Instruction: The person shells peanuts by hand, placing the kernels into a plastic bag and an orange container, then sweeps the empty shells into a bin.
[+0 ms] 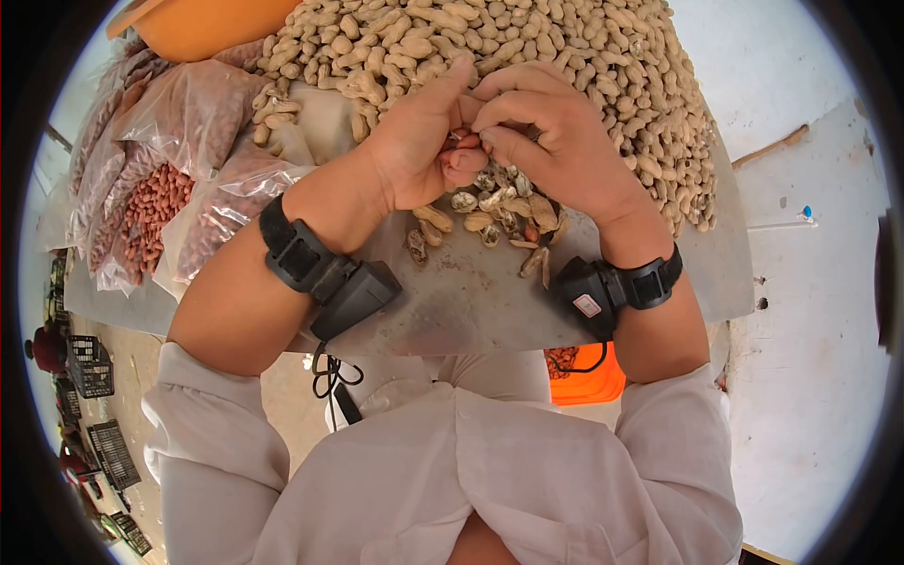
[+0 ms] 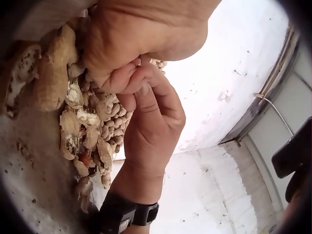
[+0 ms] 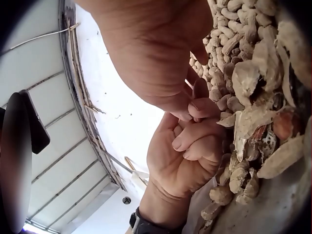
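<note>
Red-skinned peanut kernels (image 1: 460, 141) lie in the curled fingers of my left hand (image 1: 414, 141), whose palm faces up and inward. Opposite it, my right hand (image 1: 570, 151) bends over with thumb and forefinger pinching at a kernel beside the left fingertips. Both wrist views show the fingers of the two hands meeting; in the left wrist view the right hand (image 2: 151, 117) comes up from below. Beneath the hands lies a small heap of broken peanut shells (image 1: 508, 202), with a reddish kernel (image 3: 285, 124) among them in the right wrist view.
Unshelled peanuts (image 1: 603, 66) form a big pile across the far side of the grey table (image 1: 452, 301). Clear plastic bags (image 1: 188, 113) of red kernels (image 1: 155, 212) stand at the left, near an orange basin (image 1: 212, 28). Below the table edge sits an orange container (image 1: 593, 381).
</note>
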The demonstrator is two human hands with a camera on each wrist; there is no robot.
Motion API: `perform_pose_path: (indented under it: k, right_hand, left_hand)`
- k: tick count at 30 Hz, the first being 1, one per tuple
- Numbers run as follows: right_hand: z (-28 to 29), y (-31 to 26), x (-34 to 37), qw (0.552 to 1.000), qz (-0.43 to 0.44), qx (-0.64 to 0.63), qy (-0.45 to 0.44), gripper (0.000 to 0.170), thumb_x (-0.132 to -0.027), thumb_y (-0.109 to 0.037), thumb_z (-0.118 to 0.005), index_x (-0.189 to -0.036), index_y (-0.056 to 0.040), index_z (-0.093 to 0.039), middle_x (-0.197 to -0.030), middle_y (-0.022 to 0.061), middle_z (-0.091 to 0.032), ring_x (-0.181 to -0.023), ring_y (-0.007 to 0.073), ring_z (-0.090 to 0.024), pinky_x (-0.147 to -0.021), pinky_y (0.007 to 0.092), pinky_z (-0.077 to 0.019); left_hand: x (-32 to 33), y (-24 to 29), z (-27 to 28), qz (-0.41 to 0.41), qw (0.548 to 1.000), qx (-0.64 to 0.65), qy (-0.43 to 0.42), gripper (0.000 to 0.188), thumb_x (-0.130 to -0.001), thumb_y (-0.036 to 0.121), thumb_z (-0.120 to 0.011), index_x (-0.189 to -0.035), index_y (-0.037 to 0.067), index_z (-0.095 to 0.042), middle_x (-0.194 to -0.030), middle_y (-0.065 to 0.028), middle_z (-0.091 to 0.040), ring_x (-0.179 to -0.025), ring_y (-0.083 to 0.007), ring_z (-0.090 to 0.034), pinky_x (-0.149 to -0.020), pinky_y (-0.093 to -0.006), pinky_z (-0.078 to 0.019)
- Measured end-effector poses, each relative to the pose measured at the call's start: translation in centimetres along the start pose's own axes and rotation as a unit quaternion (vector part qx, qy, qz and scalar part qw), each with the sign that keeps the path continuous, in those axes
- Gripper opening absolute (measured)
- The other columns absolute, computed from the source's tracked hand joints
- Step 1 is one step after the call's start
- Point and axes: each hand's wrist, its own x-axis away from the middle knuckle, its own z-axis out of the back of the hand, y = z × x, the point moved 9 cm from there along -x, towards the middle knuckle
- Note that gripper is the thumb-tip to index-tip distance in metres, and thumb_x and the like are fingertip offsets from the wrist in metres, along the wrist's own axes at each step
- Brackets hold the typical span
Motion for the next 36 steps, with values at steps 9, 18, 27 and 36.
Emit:
perform_pose_path:
  k: [9,18,27,36]
  right_hand:
    - [0.5,2.8,0.6,0.927,-0.120,-0.351,0.049,0.008,-0.078,-0.007,-0.060,-0.082,-0.0009,-0.063,-0.086,0.0018,-0.062,-0.068,0.0088,-0.055,-0.060,0.0230,-0.0434]
    - [-1.2,2.6,0.6,0.993,-0.106,-0.030,-0.035,0.017,-0.074,-0.002,-0.057,-0.088,-0.0066,-0.063,-0.085,0.0057,-0.061,-0.076,0.0227,-0.058,-0.067,0.0309,-0.0463]
    - [-3.6,2.3,0.5,0.990,-0.080,0.044,-0.107,0.023,-0.070,-0.003,-0.060,-0.091,-0.0112,-0.062,-0.090,0.0078,-0.058,-0.085,0.0284,-0.056,-0.075,0.0371,-0.0466]
    - [-3.2,2.1,0.7,0.985,-0.075,0.083,-0.129,0.021,-0.068,-0.001,-0.061,-0.087,-0.0064,-0.055,-0.078,0.0096,-0.054,-0.079,0.0278,-0.054,-0.070,0.0359,-0.0450]
  left_hand:
    - [0.2,2.0,1.2,-0.065,0.995,0.046,0.061,0.034,-0.093,0.035,-0.048,-0.087,0.003,-0.055,-0.064,0.0009,-0.046,-0.046,-0.0052,-0.032,-0.040,-0.0171,-0.0252]
    - [0.9,4.6,2.5,-0.196,0.974,0.070,0.093,0.019,-0.094,0.022,-0.047,-0.098,0.003,-0.052,-0.062,0.0039,-0.039,-0.048,-0.0046,-0.032,-0.043,-0.0184,-0.0276]
    - [0.5,4.5,2.8,-0.201,0.973,0.073,0.082,0.023,-0.094,0.020,-0.046,-0.104,0.001,-0.052,-0.070,0.0006,-0.046,-0.051,-0.0055,-0.035,-0.044,-0.0183,-0.0286]
    - [0.8,4.5,2.2,-0.164,0.976,0.120,0.072,0.047,-0.095,0.035,-0.041,-0.113,-0.007,-0.052,-0.077,-0.0058,-0.047,-0.060,-0.0100,-0.038,-0.046,-0.0173,-0.0324]
